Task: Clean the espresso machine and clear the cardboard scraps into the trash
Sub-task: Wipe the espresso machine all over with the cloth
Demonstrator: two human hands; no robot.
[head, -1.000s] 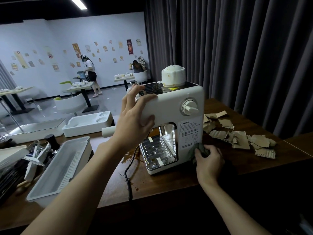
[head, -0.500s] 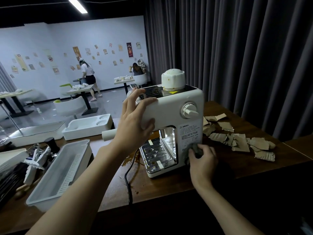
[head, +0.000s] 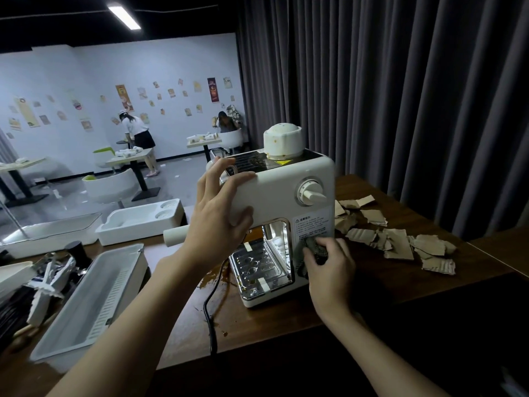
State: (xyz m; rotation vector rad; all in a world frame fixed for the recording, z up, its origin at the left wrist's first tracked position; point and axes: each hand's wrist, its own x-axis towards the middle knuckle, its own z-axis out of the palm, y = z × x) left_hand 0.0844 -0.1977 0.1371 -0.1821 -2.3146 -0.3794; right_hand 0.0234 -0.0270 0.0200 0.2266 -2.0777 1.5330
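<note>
A white espresso machine [head: 282,193] stands on the brown wooden table [head: 286,316], with a stained round cap on top and a dial on its front. My left hand [head: 217,213] grips its upper left corner, fingers over the top edge. My right hand [head: 329,267] holds a dark grey cloth [head: 313,247] pressed against the machine's lower right front, under the warning label. Several torn cardboard scraps [head: 395,239] lie on the table to the right of the machine.
A black power cord [head: 210,308] runs from the machine over the table's front edge, past a brown spill [head: 214,277]. White trays [head: 94,293] and loose utensils sit to the left. A dark curtain hangs behind. Two people stand at far tables.
My right hand with the cloth has moved up the machine's front, from near its base to just below the label. My left hand keeps its hold on the top corner.
</note>
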